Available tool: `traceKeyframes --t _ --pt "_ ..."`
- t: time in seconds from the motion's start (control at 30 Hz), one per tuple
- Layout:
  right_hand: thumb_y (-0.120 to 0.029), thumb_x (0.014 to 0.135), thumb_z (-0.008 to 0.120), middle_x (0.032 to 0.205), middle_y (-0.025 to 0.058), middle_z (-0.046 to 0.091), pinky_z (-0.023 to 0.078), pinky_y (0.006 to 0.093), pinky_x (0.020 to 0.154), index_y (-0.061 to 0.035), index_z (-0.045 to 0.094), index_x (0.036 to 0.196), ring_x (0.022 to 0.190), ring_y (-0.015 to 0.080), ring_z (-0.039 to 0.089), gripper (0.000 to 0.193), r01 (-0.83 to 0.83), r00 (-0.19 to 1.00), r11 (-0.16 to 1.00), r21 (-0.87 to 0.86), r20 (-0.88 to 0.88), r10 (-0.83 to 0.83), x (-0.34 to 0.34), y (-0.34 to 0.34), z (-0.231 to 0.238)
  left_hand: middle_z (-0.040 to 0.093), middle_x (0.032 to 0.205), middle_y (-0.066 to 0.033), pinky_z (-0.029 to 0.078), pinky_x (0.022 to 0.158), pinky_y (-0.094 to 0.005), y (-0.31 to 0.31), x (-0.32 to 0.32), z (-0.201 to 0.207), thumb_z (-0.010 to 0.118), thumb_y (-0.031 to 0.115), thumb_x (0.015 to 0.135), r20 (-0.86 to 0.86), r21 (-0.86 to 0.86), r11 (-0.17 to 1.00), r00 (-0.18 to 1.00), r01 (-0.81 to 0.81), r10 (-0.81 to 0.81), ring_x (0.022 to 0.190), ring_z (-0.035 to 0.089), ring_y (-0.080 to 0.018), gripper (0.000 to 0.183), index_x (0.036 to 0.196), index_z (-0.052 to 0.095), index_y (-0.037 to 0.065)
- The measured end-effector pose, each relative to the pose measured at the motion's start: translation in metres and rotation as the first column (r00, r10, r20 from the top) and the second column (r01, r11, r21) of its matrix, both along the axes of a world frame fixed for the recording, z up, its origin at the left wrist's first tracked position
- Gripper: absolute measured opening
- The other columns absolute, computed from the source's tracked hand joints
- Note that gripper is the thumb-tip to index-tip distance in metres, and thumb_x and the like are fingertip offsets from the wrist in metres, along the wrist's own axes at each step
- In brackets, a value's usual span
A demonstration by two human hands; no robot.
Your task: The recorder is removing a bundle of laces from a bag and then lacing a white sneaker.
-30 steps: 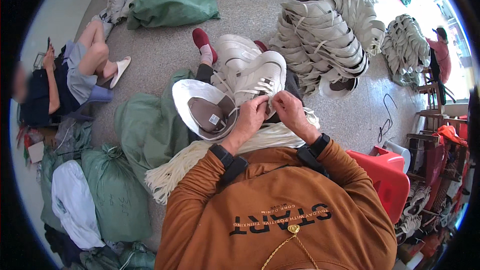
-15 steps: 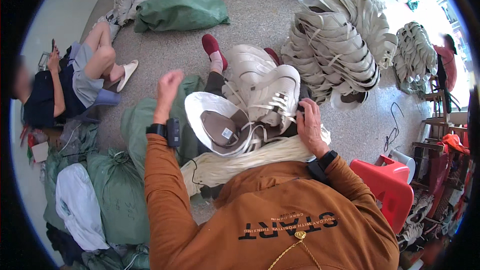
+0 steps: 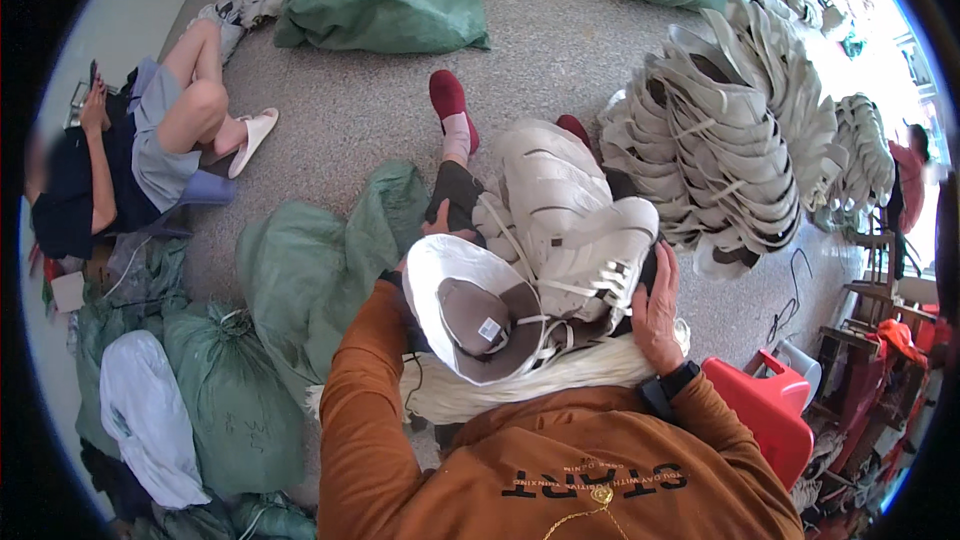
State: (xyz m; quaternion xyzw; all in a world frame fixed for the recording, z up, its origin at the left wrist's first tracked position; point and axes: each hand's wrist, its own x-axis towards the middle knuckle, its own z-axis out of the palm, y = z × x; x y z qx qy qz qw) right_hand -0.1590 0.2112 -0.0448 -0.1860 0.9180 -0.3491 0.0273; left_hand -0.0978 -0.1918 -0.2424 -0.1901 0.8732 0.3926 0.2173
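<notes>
On my lap rests a stack of white shoe uppers; one nearer upper has its laces threaded. The nearest upper is turned toward me, showing a grey-brown lining and a small white label. My right hand lies along the stack's right side, fingers stretched out. On the stack's left side, my left hand is partly hidden behind the nearest upper; its visible fingers are extended. A thick bundle of cream-white laces lies across my lap below the uppers.
Large stacks of shoe uppers stand at the right, ahead of a red stool. Green sacks sit at the left, and another sack lies farther off. A seated person holds a phone at the left.
My left hand has come down from the raised position onto the stack's left side. My right hand stays along the right side. The view has shifted, so the stack appears lower and farther right.
</notes>
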Motion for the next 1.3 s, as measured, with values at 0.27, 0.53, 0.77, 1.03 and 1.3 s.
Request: traceKeyframes --t 0.27,0.53,0.77,1.03,1.3 --pt "0.003 0.084 0.045 0.149 0.0283 0.033 0.025 0.0466 0.118 0.0021 0.033 0.148 0.140 0.0445 0.032 0.065 0.052 0.996 0.999 0.014 0.075 -0.053 -0.004 0.006 -0.002 0.020 0.147 -0.0499 0.029 0.116 -0.0531 0.002 -0.046 0.025 0.083 0.056 0.062 0.245 0.115 0.985 0.965 -0.127 0.096 0.139 0.026 -0.0600 0.136 0.160 -0.003 0.017" --pt "0.003 0.083 0.045 0.150 0.0271 0.033 0.025 0.0466 0.118 0.0015 0.032 0.148 0.141 0.0435 0.033 0.066 0.096 0.993 0.994 0.044 0.067 -0.099 -0.007 0.002 0.000 0.025 0.149 -0.0442 0.025 0.117 -0.0540 0.005 -0.046 0.010 0.080 0.047 0.071 0.115 0.186 0.953 0.968 -0.240 0.222 0.141 0.022 -0.0572 0.115 0.160 0.011 0.022" --pt "-0.004 0.085 0.049 0.149 0.0270 0.035 0.025 0.0490 0.117 0.0007 0.035 0.147 0.139 0.0441 0.034 0.064 0.079 0.996 0.996 0.041 0.034 -0.080 -0.008 0.008 -0.003 0.055 0.126 -0.0232 0.042 0.103 -0.0484 0.021 -0.037 0.019 0.074 0.034 0.081 -0.151 -0.145 0.959 0.963 -0.244 0.222 0.120 0.049 -0.0474 0.056 0.133 0.056 0.023" --pt "-0.004 0.084 0.049 0.148 0.0262 0.036 0.026 0.0490 0.117 -0.0009 0.036 0.147 0.139 0.0438 0.034 0.064 0.081 0.996 0.997 0.001 0.038 -0.081 -0.008 0.012 -0.004 0.060 0.092 -0.0162 0.049 0.081 -0.0466 0.015 -0.034 0.046 0.059 0.017 0.092 -0.366 -0.317 0.948 0.923 -0.001 -0.122 0.092 0.060 -0.0413 0.011 0.094 0.064 0.007" --pt "-0.003 0.084 0.049 0.148 0.0242 0.036 0.026 0.0483 0.117 -0.0011 0.036 0.147 0.138 0.0427 0.035 0.065 0.061 0.997 0.998 -0.027 0.048 -0.060 -0.010 0.011 -0.003 0.067 0.085 -0.0181 0.051 0.070 -0.0405 0.005 -0.032 0.068 0.059 0.011 0.092 -0.543 0.102 0.955 0.788 -0.280 0.289 0.077 0.066 -0.0337 0.011 0.093 0.063 0.001"
